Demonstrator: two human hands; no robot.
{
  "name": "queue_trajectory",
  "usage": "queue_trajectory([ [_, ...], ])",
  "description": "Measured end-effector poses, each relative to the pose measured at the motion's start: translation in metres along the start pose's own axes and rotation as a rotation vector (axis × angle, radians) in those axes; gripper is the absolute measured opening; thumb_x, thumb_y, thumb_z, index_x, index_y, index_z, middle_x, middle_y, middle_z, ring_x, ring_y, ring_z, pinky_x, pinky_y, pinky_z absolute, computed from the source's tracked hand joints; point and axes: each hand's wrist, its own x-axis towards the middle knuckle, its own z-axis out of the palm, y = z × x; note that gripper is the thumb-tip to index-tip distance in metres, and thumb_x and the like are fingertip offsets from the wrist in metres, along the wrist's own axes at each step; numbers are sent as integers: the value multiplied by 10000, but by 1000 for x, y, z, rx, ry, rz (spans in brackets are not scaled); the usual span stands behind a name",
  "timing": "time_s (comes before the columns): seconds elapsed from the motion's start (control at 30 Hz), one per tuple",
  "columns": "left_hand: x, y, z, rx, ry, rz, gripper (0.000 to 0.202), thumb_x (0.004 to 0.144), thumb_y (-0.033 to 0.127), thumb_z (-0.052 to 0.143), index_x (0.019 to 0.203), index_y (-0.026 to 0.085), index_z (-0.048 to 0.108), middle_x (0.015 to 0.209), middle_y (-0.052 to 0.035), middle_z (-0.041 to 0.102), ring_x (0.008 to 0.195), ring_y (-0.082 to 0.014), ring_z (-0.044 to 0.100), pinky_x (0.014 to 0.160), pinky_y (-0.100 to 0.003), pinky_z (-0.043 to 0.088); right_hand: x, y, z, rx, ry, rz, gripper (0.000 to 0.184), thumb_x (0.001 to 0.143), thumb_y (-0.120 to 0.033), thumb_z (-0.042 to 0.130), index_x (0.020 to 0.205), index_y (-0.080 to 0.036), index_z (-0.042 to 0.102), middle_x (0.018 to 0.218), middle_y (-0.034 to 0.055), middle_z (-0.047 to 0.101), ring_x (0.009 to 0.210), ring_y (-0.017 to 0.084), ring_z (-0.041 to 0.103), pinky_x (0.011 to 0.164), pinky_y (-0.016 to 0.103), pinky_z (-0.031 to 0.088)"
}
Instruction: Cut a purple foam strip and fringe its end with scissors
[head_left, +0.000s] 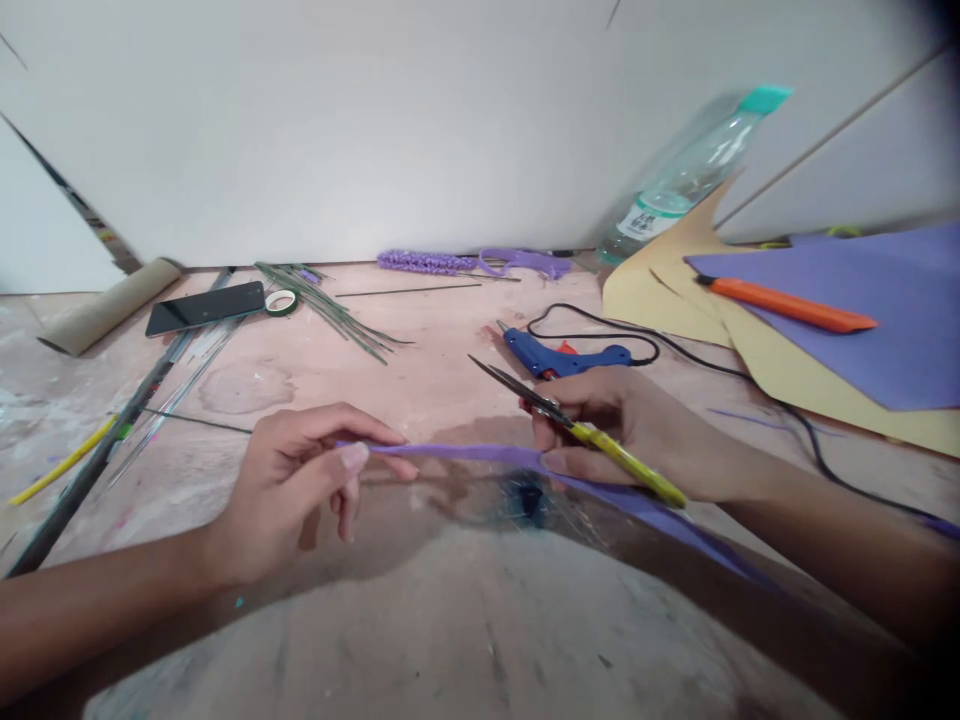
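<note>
A long, thin purple strip, paper or felt by its look, stretches between my two hands above the table. My left hand pinches its left end between thumb and index finger. In my right hand is a pair of scissors with yellow handles, its dark blades pointing up and left. The thumb of that same hand also presses on the strip, which trails on toward the lower right under the forearm. Just beyond the right hand lies a blue glue gun with a black cord.
Purple sheets and yellow paper lie at right under an orange cutter knife. A bottle leans on the wall. Further left are green wires, tape, a phone, a cardboard tube and a purple flower spike.
</note>
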Motion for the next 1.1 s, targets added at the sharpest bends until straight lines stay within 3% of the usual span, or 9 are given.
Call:
queue_trajectory([
  [0.2, -6, 3, 9, 128, 98, 115, 51, 904, 224, 758, 887, 225, 806, 780, -24, 821, 307, -77, 564, 297, -155, 467, -3, -5, 0, -195, 58, -75, 226, 851, -366, 655, 725, -200, 567, 633, -9, 544, 580, 130, 468, 568, 278, 345],
  [0.37, -10, 10, 16, 250, 64, 130, 111, 887, 196, 779, 918, 274, 850, 767, -16, 823, 340, -81, 598, 320, -142, 479, -18, -28, 19, -505, 206, -376, 144, 782, -243, 642, 886, -226, 544, 750, 9, 582, 617, 163, 473, 568, 297, 345],
  [0.53, -18, 16, 23, 198, 20, 112, 72, 842, 188, 815, 850, 252, 846, 719, -12, 802, 359, -115, 646, 328, -146, 509, -28, -47, 37, -668, 213, -425, 78, 844, -256, 581, 906, -221, 548, 800, 35, 605, 708, 200, 515, 597, 324, 375],
  [0.7, -23, 15, 22, 79, -117, 103, 143, 891, 119, 738, 900, 234, 823, 795, -19, 822, 400, -120, 674, 366, -162, 555, -31, -47, 42, -798, 260, -451, 49, 876, -220, 523, 864, -211, 570, 775, 15, 608, 679, 188, 508, 556, 331, 348],
  [0.83, -21, 15, 20, 68, -136, 105, 163, 864, 99, 767, 881, 247, 833, 743, 4, 803, 412, -131, 687, 397, -176, 578, -32, -45, 43, -775, 281, -482, 40, 877, -181, 555, 859, -205, 581, 755, -6, 588, 656, 163, 476, 544, 320, 295],
  [1.0, -19, 17, 19, 130, -152, 181, 56, 881, 261, 817, 920, 262, 857, 708, -23, 784, 416, -130, 676, 398, -165, 533, -34, -46, 45, -752, 278, -491, 109, 897, -121, 534, 832, -202, 567, 730, -20, 549, 635, 142, 438, 559, 306, 282],
  [1.1, -17, 19, 19, 193, -162, 235, 169, 886, 415, 808, 854, 255, 855, 639, -40, 761, 436, -134, 664, 436, -178, 528, -36, -47, 45, -765, 289, -507, 96, 900, -131, 534, 854, -199, 584, 740, -16, 554, 648, 148, 436, 563, 310, 286],
])
